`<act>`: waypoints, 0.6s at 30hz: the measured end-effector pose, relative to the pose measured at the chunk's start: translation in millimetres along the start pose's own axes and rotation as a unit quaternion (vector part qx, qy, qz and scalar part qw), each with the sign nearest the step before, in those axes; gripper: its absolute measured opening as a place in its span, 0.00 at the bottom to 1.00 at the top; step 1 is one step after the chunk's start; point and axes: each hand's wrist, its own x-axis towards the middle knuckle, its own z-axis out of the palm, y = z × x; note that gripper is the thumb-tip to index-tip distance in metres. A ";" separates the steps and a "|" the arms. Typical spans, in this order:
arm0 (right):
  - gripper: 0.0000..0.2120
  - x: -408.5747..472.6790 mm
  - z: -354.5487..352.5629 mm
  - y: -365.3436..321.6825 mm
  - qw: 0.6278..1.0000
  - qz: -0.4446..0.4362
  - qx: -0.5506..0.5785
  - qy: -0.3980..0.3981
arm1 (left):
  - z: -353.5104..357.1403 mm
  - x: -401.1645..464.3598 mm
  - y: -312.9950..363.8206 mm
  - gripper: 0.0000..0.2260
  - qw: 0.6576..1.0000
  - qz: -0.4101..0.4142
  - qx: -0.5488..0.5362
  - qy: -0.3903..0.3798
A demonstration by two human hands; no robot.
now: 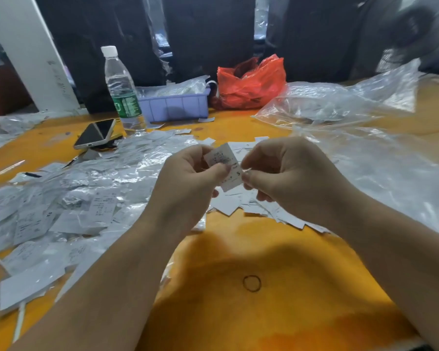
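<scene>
Both hands are up w/ a small printed label (226, 168) between them, held above the orange table (264, 249), nearer me & right of the water bottle (123, 89). Left hand (188, 178) pinches its left edge, thumb on top. Right hand (284, 173) pinches the right edge, fingers curled. Phone (95, 134) lies just left of the bottle, purple tray (175, 105) just right, red bag (251, 84) further right.

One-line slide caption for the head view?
A printed label pinched between left hand and right hand over an orange table littered with bagged labels.
</scene>
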 end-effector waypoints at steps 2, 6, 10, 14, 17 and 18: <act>0.04 -9.4 -10.6 3.4 0.998 -0.017 -0.042 0.036 | 10.7 -0.5 4.3 0.05 1.000 0.001 0.005 -0.018; 0.10 -14.3 -35.8 10.0 0.957 -0.037 -0.273 0.095 | 31.3 0.8 12.6 0.06 0.994 0.039 0.092 -0.053; 0.14 -18.1 -49.0 14.7 0.896 0.066 -0.433 0.070 | 53.9 4.3 21.3 0.07 0.986 0.059 0.141 -0.065; 0.10 -29.7 -47.8 21.0 0.927 0.145 -0.347 -0.008 | 83.2 0.7 18.4 0.08 0.979 0.077 0.175 -0.073; 0.09 -39.5 -45.4 31.4 0.926 0.130 -0.354 -0.018 | 89.2 -4.4 7.7 0.10 0.974 0.085 0.191 -0.085; 0.10 -42.1 -45.3 34.5 0.916 0.126 -0.379 -0.020 | 88.1 -5.1 5.0 0.10 0.975 0.083 0.186 -0.089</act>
